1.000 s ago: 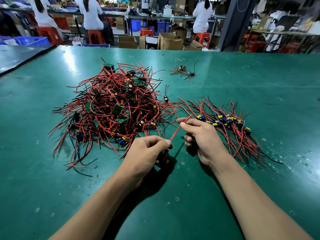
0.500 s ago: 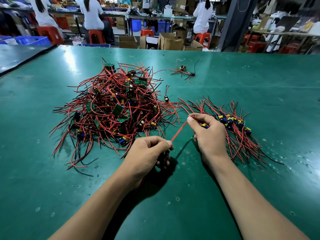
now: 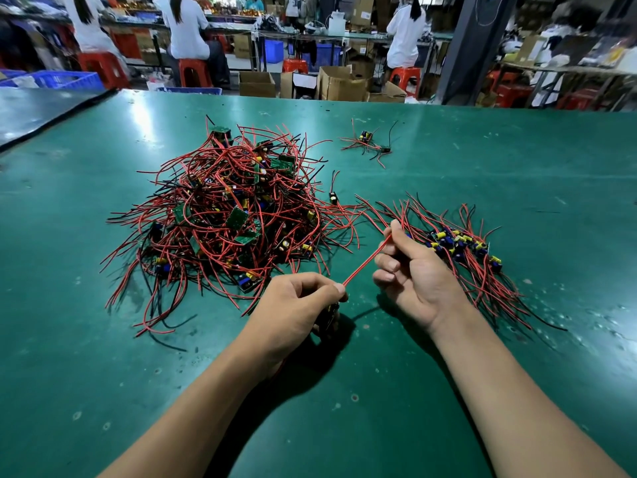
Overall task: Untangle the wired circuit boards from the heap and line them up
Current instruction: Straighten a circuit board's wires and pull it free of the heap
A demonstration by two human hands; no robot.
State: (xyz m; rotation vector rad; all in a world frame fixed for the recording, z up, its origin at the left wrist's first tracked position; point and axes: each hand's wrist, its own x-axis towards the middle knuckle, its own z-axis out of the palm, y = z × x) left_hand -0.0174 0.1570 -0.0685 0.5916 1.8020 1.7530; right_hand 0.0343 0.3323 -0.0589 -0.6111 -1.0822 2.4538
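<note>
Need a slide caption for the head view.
Left hand and right hand stretch a red wire between heap and sorted row.

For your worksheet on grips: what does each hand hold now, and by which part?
Both hold one red wire: left hand grips its near end, right hand pinches its far end.

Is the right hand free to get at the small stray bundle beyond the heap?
Probably not yet: the right hand pinches the red wire stretched to the left hand. Once released, only low wire ends lie toward the stray bundle.
</note>
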